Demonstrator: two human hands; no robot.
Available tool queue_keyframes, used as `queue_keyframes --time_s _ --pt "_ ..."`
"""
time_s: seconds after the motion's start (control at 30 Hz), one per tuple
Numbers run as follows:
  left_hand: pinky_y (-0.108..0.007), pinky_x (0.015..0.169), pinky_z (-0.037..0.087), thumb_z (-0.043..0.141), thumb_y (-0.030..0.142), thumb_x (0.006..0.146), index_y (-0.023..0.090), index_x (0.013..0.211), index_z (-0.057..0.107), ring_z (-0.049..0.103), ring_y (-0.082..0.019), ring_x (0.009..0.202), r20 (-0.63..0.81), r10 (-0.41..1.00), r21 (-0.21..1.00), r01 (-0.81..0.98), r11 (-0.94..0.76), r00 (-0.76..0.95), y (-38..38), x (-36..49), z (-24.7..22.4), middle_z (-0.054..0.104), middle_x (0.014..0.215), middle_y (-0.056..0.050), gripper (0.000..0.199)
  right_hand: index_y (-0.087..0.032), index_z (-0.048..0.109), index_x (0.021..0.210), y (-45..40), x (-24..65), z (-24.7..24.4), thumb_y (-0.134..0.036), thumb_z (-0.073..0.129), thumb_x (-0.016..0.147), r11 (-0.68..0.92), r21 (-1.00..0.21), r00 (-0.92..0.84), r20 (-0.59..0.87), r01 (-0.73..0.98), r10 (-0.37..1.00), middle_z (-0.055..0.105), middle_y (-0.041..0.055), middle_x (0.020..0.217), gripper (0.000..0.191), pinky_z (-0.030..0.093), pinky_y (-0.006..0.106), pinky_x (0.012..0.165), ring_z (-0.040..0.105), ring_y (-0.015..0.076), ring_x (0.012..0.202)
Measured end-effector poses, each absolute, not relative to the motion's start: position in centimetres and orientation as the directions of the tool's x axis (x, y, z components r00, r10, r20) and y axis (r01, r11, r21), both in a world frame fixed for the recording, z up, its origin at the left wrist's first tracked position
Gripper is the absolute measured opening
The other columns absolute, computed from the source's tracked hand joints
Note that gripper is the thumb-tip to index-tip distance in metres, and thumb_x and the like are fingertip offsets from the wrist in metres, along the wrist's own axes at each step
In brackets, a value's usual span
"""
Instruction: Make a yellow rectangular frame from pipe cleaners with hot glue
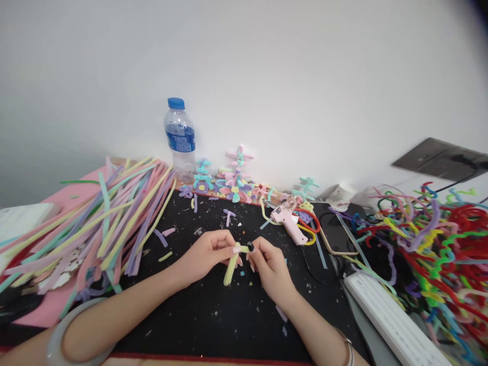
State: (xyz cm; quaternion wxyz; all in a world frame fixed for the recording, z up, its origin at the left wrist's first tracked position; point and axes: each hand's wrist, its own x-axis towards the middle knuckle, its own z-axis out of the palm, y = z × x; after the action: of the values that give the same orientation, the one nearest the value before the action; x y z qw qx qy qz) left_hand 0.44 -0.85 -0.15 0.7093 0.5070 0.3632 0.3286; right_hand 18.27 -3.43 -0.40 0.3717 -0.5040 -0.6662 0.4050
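A pale yellow pipe cleaner [230, 269] is held between my two hands, low over the black mat. My left hand [215, 252] is closed on it, thumb and forefinger pinching near its bend, and the longer part hangs down toward me. On the other side, my right hand [267, 262] pinches the short end between thumb and forefinger. Just beyond my hands lies a small purple T-shaped pipe cleaner piece [229, 216]. A pink hot glue gun [290, 223] rests on the mat to the right of my right hand.
The black mat [183, 320] carries scattered scraps. Long pastel pipe cleaners [125, 218] pile up at left. A water bottle [180, 140] and finished flower shapes [235, 189] stand along the wall. At right are a phone [338, 231], a white power strip [392, 320] and tangled colourful pipe cleaners [450, 254].
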Motion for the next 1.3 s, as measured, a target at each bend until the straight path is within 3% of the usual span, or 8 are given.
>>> queue_keyframes --time_s 0.23,0.57,0.83,0.97,1.03,1.1,1.2,1.3 --pt "-0.031 0.073 0.049 0.063 0.028 0.078 0.014 0.072 0.060 0.065 -0.018 0.074 -0.182 0.844 0.967 -0.062 0.246 0.504 -0.73 0.49 -0.06 0.070 0.073 -0.004 0.016 -0.019 0.044 0.065 -3.33 18.36 -0.35 -0.028 0.041 0.092 0.157 -0.912 -0.197 0.086 0.380 0.977 0.044 -0.0056 0.054 0.029 0.029 0.021 0.050 0.039 0.0093 0.050" --pt "-0.023 0.059 0.040 0.063 0.035 0.077 0.014 0.066 0.063 0.052 -0.013 0.062 -0.052 0.909 0.981 0.192 -0.031 0.414 -0.52 0.26 -0.52 0.059 0.063 0.001 0.025 -0.018 0.046 0.064 -3.22 18.41 -0.23 -0.030 0.044 0.091 0.146 -0.915 -0.184 0.081 0.377 0.980 0.043 -0.0059 0.053 0.029 0.028 0.021 0.048 0.038 0.0090 0.049" --pt "-0.021 0.059 0.045 0.061 0.033 0.080 0.015 0.070 0.060 0.055 -0.010 0.060 -0.127 0.933 0.987 -0.050 0.153 0.337 -0.18 -0.14 -0.39 0.060 0.063 0.002 0.020 -0.017 0.057 0.079 -2.88 18.89 -0.43 -0.029 0.045 0.089 0.140 -0.920 -0.281 0.034 0.365 0.959 0.051 -0.0038 0.059 0.019 0.032 0.021 0.051 0.043 0.0096 0.053" --pt "-0.020 0.062 0.047 0.063 0.033 0.079 0.015 0.073 0.060 0.059 -0.010 0.063 -0.176 0.918 0.966 -0.117 0.230 0.354 -0.33 0.03 -0.58 0.063 0.066 0.001 0.019 -0.017 0.063 0.071 -3.10 18.47 -0.07 -0.026 0.045 0.089 0.238 -0.891 -0.395 0.073 0.388 0.916 0.059 0.0005 0.067 0.026 0.037 0.023 0.062 0.051 0.0121 0.064" --pt "-0.020 0.062 0.048 0.063 0.033 0.079 0.015 0.073 0.059 0.059 -0.010 0.064 -0.172 0.908 0.959 -0.147 0.244 0.383 -0.45 0.14 -0.66 0.064 0.067 0.000 0.019 -0.017 0.065 0.072 -3.14 18.24 -0.07 -0.030 0.043 0.091 0.168 -0.941 -0.439 0.023 0.294 0.898 0.060 0.0012 0.067 0.032 0.037 0.022 0.059 0.049 0.0111 0.060" --pt "-0.020 0.062 0.048 0.064 0.032 0.079 0.015 0.072 0.059 0.059 -0.010 0.063 -0.152 0.900 0.955 -0.174 0.240 0.408 -0.53 0.21 -0.69 0.063 0.068 0.000 0.019 -0.017 0.066 0.078 -3.13 18.11 -0.20 -0.035 0.043 0.091 -0.021 -0.990 -0.495 -0.089 0.142 0.864 0.060 0.0005 0.063 0.032 0.032 0.020 0.047 0.042 0.0083 0.049" --pt "-0.020 0.062 0.048 0.064 0.031 0.079 0.015 0.071 0.059 0.058 -0.009 0.062 -0.128 0.894 0.955 -0.192 0.228 0.429 -0.58 0.27 -0.62 0.063 0.067 0.001 0.019 -0.016 0.063 0.080 -3.10 18.04 -0.41 -0.039 0.048 0.088 -0.275 -0.961 -0.560 -0.216 -0.022 0.800 0.060 -0.0009 0.059 0.029 0.020 0.018 0.035 0.033 0.0055 0.038" --pt "-0.020 0.061 0.047 0.064 0.031 0.079 0.015 0.072 0.059 0.058 -0.009 0.062 -0.124 0.890 0.958 -0.180 0.223 0.440 -0.59 0.27 -0.51 0.064 0.067 0.000 0.018 -0.015 0.061 0.076 -3.14 18.00 -0.47 -0.038 0.053 0.085 -0.365 -0.928 -0.566 -0.265 -0.070 0.781 0.060 -0.0014 0.058 0.026 0.016 0.018 0.032 0.033 0.0043 0.035"
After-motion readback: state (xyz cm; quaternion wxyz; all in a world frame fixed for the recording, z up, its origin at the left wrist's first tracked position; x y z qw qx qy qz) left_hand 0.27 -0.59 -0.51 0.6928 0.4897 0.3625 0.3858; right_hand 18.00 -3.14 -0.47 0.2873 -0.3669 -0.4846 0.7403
